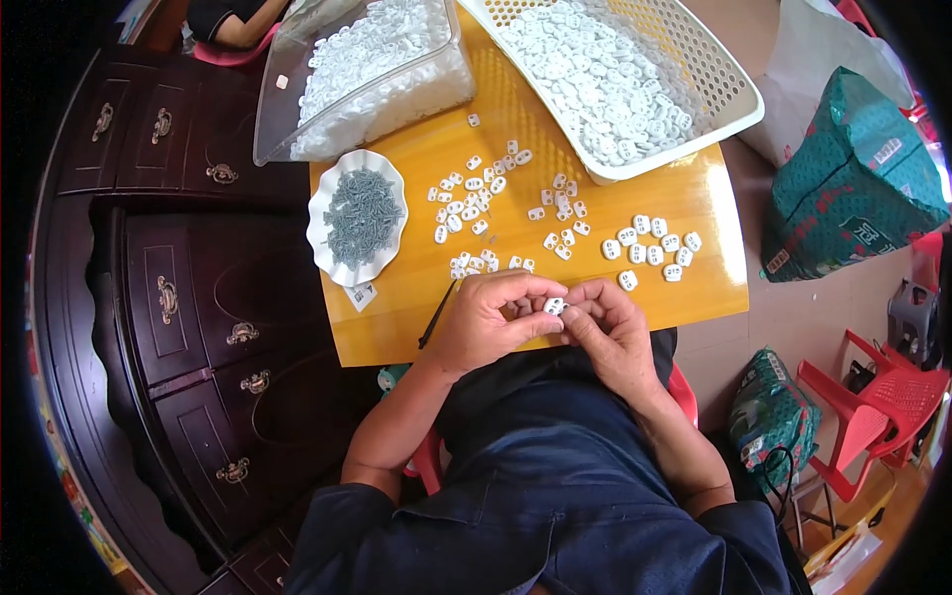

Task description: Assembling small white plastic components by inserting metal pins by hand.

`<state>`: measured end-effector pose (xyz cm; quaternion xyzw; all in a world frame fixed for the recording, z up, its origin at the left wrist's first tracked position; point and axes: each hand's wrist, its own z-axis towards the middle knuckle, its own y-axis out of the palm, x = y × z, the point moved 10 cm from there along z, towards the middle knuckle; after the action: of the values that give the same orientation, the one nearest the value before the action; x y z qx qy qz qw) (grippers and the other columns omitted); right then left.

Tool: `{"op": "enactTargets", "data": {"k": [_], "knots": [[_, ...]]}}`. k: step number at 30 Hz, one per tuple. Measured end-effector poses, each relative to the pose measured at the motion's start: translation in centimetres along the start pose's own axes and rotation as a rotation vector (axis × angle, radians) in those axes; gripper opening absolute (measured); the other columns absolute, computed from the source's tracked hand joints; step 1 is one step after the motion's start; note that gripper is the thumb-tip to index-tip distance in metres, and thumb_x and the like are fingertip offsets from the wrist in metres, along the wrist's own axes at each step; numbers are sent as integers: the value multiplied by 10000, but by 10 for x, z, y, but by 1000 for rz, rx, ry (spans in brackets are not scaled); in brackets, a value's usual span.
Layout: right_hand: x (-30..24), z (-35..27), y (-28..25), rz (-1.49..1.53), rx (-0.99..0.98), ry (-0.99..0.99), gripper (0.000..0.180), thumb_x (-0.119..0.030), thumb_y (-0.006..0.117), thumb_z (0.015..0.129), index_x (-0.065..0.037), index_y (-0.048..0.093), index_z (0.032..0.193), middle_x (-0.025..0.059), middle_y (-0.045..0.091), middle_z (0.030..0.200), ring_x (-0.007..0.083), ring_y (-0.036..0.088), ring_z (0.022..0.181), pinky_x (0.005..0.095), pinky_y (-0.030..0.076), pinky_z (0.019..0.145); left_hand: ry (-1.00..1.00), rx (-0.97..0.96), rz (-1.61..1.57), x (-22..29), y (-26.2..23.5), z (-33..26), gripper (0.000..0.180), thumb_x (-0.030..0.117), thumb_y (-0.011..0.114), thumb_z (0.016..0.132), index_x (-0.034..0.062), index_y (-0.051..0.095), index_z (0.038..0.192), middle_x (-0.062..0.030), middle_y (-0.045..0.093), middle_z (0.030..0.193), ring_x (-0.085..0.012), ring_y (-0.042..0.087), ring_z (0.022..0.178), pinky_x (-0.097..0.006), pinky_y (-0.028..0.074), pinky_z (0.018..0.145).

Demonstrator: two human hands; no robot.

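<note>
Near the table's front edge, my left hand (pixel 496 315) pinches a small white plastic piece with two dark holes (pixel 554 306) between thumb and forefinger. The fingers of my right hand (pixel 615 327) close on the right side of that same piece, thumb against it. Just beyond my hands, loose small white two-holed parts (pixel 474 263) lie in scattered clusters. To the right sits a group of larger, rounded white pieces with dark marks (pixel 638 254). A thin black rod-like tool (pixel 436 315) lies left of my left hand, partly hidden.
A white scalloped dish (pixel 316 223) of grey screws stands at the table's left. A clear bin (pixel 372 104) and a cream perforated basket (pixel 729 84), both full of white parts, sit behind. Dark drawers (pixel 188 297) flank the left; green bags (pixel 843 188) and a red chair (pixel 873 407) stand right.
</note>
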<state>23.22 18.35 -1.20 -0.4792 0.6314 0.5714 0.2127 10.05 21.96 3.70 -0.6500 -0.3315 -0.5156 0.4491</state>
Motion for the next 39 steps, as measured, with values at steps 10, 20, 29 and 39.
{"op": "enactTargets", "data": {"k": [10, 20, 29, 39], "knots": [[5, 1, -5, 18, -28, 87, 167, -106, 633, 1062, 18, 639, 1174, 33, 724, 923, 64, 651, 824, 217, 525, 727, 108, -80, 148, 20, 2, 8, 286, -2, 823, 840, 42, 778, 1119, -30, 638, 776, -103, 615, 665, -241, 482, 585], [-2, 1, -5, 151, 15, 103, 174, -150, 622, 1070, -5, 688, 1139, 29, 721, 950, 76, 661, 852, 229, 541, 780, 277, 23, 427, 62, 14, 11, 581, 120, 923, 729, 38, 681, 1250, -115, 699, 1065, -254, 724, 861, -344, 599, 750], [13, -1, -19, 206, 52, 117, 207, -210, 607, 1081, -29, 699, 1124, 20, 721, 976, 78, 670, 853, 255, 563, 792, 493, 128, 718, 70, 25, 2, 428, 124, 859, 738, 47, 692, 1125, -78, 662, 971, -257, 692, 801, -379, 560, 675], [4, -1, -6, 216, -28, 140, 309, -265, 557, 1108, -7, 727, 1097, 41, 742, 996, 93, 685, 867, 260, 569, 796, 414, 77, 560, 67, 22, 2, 389, 88, 851, 743, 28, 708, 1100, -82, 685, 933, -257, 691, 744, -377, 555, 641]]}}
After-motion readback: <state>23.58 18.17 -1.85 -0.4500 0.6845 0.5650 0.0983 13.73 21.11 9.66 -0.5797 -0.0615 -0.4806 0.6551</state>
